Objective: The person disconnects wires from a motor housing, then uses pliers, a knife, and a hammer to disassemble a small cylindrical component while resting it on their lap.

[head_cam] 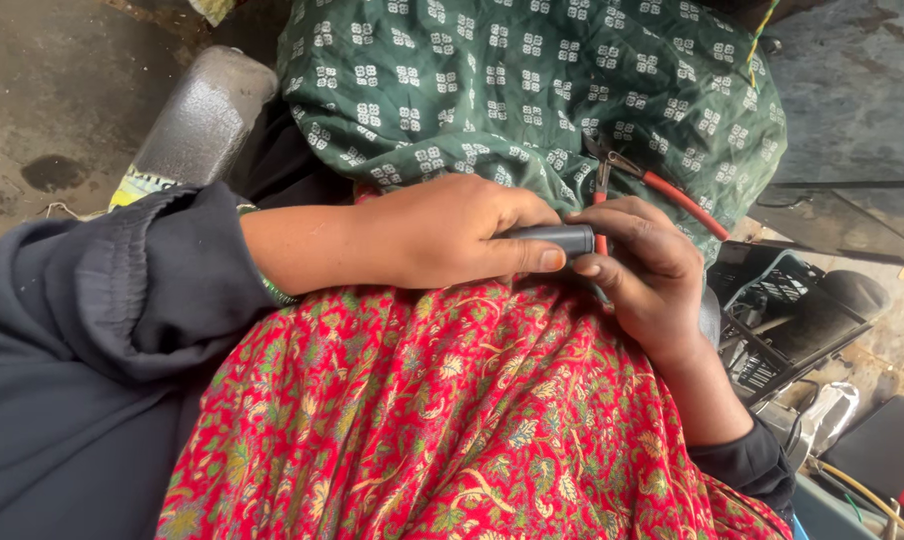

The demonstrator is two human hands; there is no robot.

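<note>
My left hand (452,232) grips a short dark grey cylindrical part (557,238), thumb pressed along its side. My right hand (644,262) closes around the far end of the same part, fingers curled over it. Both hands rest on my lap, over red floral cloth (452,420). Red-handled pliers (662,185) lie on the green patterned cloth (512,80) just above my right hand, one handle running behind its fingers.
A grey padded armrest (204,115) stands at upper left beside stained concrete floor (42,90). At right sit a black wire crate (772,320), a dark rounded object (857,290), cables and a black-and-red box (892,450).
</note>
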